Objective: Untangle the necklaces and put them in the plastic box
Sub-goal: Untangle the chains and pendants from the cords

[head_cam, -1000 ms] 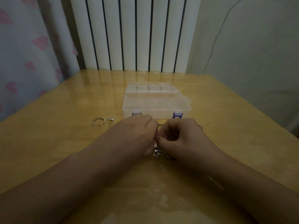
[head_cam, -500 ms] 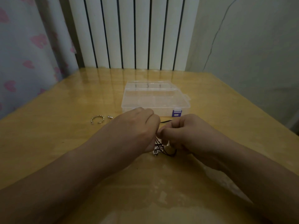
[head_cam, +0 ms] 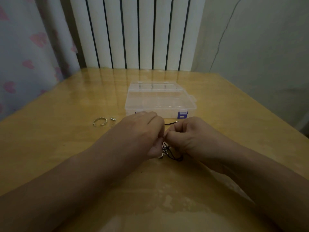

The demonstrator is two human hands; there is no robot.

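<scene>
Only the head view to go on, so here's what it shows. Both hands are bunched together at the middle of the counter, knuckles nearly touching. The left hand has its fingers curled in and pinching the tangle from the 9 o'clock side, and the right hand has its fingers curled round the cords from 3 o'clock. The necklaces are thin black cords with a small silvery bit at the bottom, hanging between the two hands and touching the counter just below them; one loose end pokes out at 12 o'clock toward the plastic box. The box sits just beyond the hands, lid closed with its purple latches facing the person (so it will need opening later).

At 10 o'clock from the hands lie a silver ring and a small metal bead, apart from the tangle.

My take on doing this step well: don't pull hard, that only tightens the knot. Loosen the loops, find the free end and feed it back through slowly.
</scene>
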